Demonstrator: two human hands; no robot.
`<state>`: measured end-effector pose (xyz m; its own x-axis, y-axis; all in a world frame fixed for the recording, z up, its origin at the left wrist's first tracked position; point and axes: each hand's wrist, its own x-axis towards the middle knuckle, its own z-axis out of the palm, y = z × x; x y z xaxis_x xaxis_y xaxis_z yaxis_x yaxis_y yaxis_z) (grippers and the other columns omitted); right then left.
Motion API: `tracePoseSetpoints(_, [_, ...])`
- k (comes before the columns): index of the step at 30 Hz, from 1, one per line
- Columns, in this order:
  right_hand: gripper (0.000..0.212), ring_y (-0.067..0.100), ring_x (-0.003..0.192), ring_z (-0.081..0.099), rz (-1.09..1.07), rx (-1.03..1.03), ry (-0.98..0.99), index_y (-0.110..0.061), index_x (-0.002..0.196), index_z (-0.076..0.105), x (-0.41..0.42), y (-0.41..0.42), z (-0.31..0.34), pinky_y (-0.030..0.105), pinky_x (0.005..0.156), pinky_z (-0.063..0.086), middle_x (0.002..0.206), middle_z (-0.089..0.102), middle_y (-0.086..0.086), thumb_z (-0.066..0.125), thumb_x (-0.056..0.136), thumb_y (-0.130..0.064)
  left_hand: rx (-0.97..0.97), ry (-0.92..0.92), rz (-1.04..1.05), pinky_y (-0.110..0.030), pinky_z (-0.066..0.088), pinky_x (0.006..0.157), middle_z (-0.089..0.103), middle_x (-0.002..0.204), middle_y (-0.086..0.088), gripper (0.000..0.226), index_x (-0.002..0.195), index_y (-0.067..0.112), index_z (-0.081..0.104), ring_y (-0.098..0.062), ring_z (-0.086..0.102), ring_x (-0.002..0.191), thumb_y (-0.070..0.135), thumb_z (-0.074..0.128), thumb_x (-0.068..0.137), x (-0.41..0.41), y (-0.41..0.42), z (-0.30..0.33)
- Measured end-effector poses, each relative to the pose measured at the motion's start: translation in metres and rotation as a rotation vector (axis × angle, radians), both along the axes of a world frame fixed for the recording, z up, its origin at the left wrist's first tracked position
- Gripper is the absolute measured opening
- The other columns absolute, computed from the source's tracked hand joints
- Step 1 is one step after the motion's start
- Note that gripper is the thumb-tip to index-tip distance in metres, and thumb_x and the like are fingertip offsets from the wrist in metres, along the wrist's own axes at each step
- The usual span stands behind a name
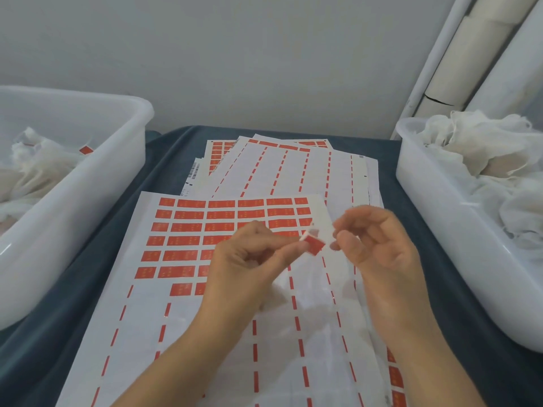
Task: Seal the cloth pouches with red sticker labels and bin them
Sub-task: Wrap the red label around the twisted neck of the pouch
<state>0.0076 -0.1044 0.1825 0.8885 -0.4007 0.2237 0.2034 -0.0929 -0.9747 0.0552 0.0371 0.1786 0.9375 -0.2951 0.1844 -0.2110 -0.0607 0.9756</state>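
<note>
Hands hover above the sticker sheet [211, 289]: I see my left hand [249, 259] pinching a red sticker label [313, 244] at its fingertips, folded over a white cloth pouch [296, 277] that hangs below. My right hand [379, 245] sits just beside it, fingers loosely curled, holding nothing I can make out. White bins [73, 195] [440, 215] of pouches flank the sheet.

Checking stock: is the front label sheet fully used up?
No, the front sheet holds several rows of red labels.
</note>
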Motion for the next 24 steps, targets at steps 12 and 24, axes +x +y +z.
tracePoseSetpoints(12, [0.012,0.011,0.080,0.069,0.046,0.073,0.015,-0.030,0.073,0.072,0.0009,0.0083,-0.0060,0.014,0.069,0.053,0.083,0.073,-0.011,0.068,0.062,-0.033,-0.156,0.261,-0.027,-0.015,0.032,0.046,0.056,0.052,0.016,0.024,0.062,0.038,0.074,0.004,0.048,0.045,0.050,0.064,0.045,-0.0030,0.0004,0.0060])
tracePoseSetpoints(24, [0.017,0.011,0.071,0.070,0.024,0.041,0.028,-0.024,0.078,0.066,0.0007,0.0086,-0.0048,0.010,0.062,0.051,0.076,0.072,-0.011,0.065,0.064,-0.034,-0.169,0.214,-0.055,-0.019,0.033,0.051,0.058,0.055,0.017,0.021,0.063,0.040,0.074,0.005,0.049,0.049,0.051,0.064,0.047,-0.0041,-0.0006,0.0025])
